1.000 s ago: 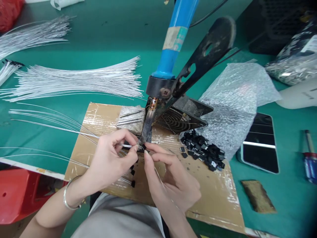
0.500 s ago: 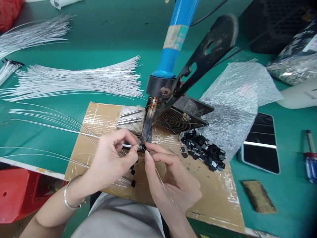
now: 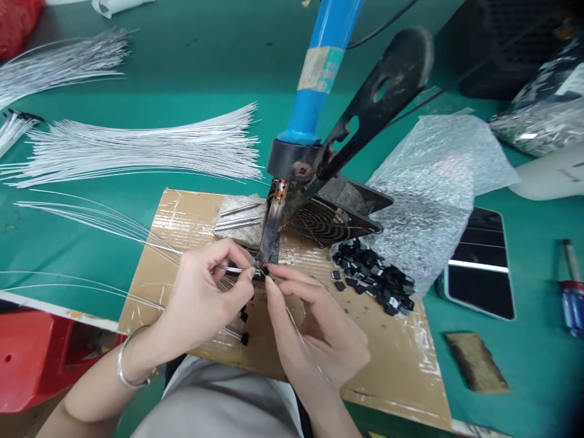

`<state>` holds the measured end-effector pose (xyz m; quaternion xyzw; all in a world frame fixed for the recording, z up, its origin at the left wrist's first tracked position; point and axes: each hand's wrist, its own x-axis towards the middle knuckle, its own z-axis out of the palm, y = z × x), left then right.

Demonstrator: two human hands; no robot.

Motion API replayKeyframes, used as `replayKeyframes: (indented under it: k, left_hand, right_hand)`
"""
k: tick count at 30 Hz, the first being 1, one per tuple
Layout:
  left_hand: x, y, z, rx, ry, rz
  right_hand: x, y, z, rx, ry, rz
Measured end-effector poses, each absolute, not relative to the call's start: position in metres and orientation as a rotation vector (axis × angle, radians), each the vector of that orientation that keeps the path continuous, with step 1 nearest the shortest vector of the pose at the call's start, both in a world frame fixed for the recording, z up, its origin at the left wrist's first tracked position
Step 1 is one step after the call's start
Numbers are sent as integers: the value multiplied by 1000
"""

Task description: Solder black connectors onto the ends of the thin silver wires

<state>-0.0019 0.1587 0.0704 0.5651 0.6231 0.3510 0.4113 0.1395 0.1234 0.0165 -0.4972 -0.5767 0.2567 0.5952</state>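
Observation:
My left hand [image 3: 203, 304] pinches a white wire [image 3: 237, 269] between thumb and forefinger, just under the tip of a blue-handled soldering iron [image 3: 312, 97]. Close beside it, my right hand [image 3: 317, 331] is closed on a thin silvery solder wire [image 3: 298, 334], which runs back across the palm. Both sets of fingertips nearly meet at the iron's tip; the joint there is too small to make out. The iron sits in a black metal holder [image 3: 383, 91]. Partly hidden under my left hand, several white wires end in small black pieces [image 3: 244, 339].
A cardboard sheet [image 3: 387, 365] carries a pile of small black parts [image 3: 374, 277], a fan [image 3: 333, 219] and a pale block with metal pins [image 3: 239, 216]. White wire bundles [image 3: 146, 146] lie left. Rightward are a bubble-wrap bag [image 3: 429, 176], a phone [image 3: 479, 267] and a screwdriver [image 3: 572, 292].
Both hands keep almost the same place under the iron's tip. At the left, the trailing end of one white wire has shifted up toward the others.

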Motion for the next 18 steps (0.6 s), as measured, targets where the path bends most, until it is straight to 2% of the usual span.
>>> replayKeyframes:
  k: [18]
  left_hand:
    - [-4, 157, 72, 1423, 1546, 887]
  right_hand:
    - [140, 123, 19, -1176, -1370, 573]
